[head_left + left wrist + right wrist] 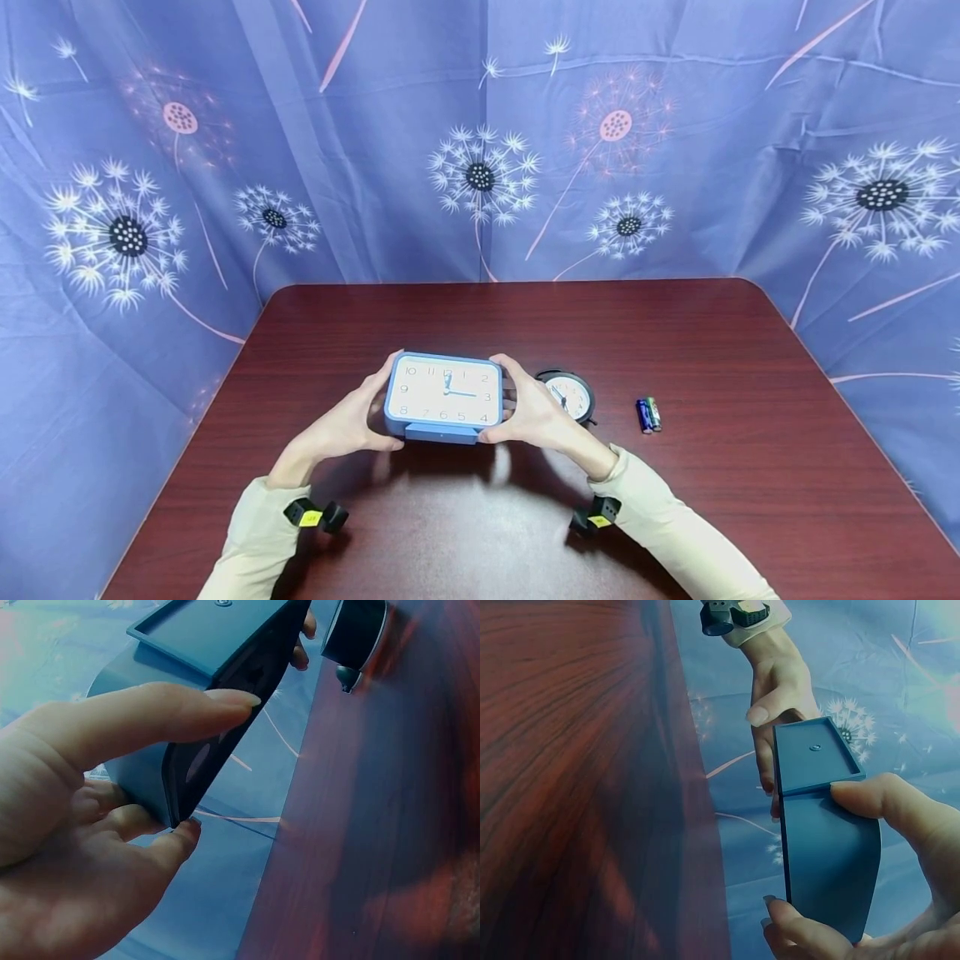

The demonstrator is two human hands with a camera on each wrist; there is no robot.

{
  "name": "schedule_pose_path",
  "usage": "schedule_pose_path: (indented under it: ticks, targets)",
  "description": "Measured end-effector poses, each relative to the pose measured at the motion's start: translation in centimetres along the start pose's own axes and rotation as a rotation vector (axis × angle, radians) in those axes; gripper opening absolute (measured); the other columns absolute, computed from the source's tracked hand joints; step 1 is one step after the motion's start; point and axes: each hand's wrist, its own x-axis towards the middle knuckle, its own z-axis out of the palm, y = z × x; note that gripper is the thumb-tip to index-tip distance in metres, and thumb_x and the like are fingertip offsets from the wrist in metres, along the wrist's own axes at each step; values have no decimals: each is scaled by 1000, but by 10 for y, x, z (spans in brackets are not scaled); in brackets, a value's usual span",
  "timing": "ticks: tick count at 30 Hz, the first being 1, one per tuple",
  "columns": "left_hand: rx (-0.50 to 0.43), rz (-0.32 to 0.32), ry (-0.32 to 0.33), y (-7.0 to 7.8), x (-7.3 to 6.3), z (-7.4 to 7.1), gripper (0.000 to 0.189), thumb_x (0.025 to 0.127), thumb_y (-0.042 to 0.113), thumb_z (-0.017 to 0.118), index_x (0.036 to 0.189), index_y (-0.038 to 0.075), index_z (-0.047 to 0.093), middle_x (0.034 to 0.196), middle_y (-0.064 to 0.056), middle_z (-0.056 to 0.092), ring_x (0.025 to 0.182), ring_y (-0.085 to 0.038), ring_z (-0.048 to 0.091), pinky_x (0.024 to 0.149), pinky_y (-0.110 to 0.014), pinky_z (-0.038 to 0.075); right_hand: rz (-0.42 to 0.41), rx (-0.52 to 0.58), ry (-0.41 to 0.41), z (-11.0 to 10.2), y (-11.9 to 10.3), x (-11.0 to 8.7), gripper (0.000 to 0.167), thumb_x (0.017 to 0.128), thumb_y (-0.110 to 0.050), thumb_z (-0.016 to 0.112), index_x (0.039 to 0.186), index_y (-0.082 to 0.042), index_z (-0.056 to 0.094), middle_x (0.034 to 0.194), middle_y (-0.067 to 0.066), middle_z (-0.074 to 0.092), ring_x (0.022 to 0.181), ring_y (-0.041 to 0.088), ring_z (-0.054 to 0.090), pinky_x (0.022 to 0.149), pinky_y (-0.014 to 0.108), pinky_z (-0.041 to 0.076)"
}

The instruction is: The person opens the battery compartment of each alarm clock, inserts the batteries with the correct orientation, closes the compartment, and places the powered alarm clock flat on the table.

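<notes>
A blue rectangular alarm clock [444, 390] with a white dial is held above the table, its face turned up toward the head camera. My left hand [345, 423] grips its left end, the thumb low near the bottom corner and the fingers at the upper corner and side. On the opposite end my right hand [534, 410] holds it between thumb and fingers. The right wrist view shows the clock's smooth blue casing [829, 855] and a shallow recessed panel [810, 757], with the right thumb at the panel's edge. Part of the side facing the table is dark in the left wrist view.
A round black alarm clock [570, 395] lies face up, partly hidden behind my right hand. Farther right, two small batteries [648, 414] lie side by side on the dark red wooden table [750, 483]. A blue dandelion-print curtain [375, 167] hangs around the table.
</notes>
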Motion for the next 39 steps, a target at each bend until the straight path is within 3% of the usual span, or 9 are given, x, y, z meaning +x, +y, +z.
schedule_pose_path:
  ticks: [7,9,11,14,22,30,34,39]
  targets:
    - [40,-8,15,1,1,3,130,65,-2,86,156,26,-2,153,-17,17,134,-30,23,104,-21,39,8,11,13,0,-2,-1,101,60,-2,88,142,-5,30,117,22,62,102,23,63,85,27,55]
    - [92,-7,41,2,2,5,131,64,4,89,156,23,-2,153,-16,21,132,-31,22,108,-27,37,12,21,11,1,-3,-1,100,61,-2,87,143,-4,30,118,22,62,103,23,63,85,27,55]
    - [149,-10,71,2,3,6,132,62,11,91,156,22,-1,153,-15,25,132,-33,24,108,-42,35,17,22,11,1,-3,-1,100,61,-2,87,143,-4,30,119,22,61,104,22,63,85,27,55]
    - [191,-21,105,3,4,8,134,60,17,93,156,24,0,152,-14,27,131,-36,26,102,-57,31,27,23,14,1,-2,-1,100,61,-3,87,143,-5,30,121,22,61,106,23,62,87,28,55]
    - [69,3,140,-1,10,14,133,60,17,93,155,30,2,156,-9,23,138,-30,25,109,-58,23,57,30,34,2,-3,0,100,60,-4,88,142,-6,31,121,20,62,109,23,63,90,31,53]
    - [-145,-8,121,-4,13,17,129,66,12,89,154,32,-2,156,-4,22,137,-23,25,106,-23,31,64,73,18,3,-2,1,98,62,-4,86,142,-7,30,121,20,61,106,21,64,90,30,53]
    - [-171,-6,133,-5,16,17,127,68,14,88,155,27,-3,156,-4,22,136,-22,27,104,-22,32,60,106,12,3,-2,2,96,63,-2,85,141,-7,30,122,21,60,104,20,64,89,31,54]
    - [-195,-7,136,-4,17,17,126,68,12,88,155,29,-2,156,-7,22,134,-22,30,101,-20,36,51,127,2,3,-2,2,96,64,0,85,141,-7,29,122,22,59,103,21,65,88,32,55]
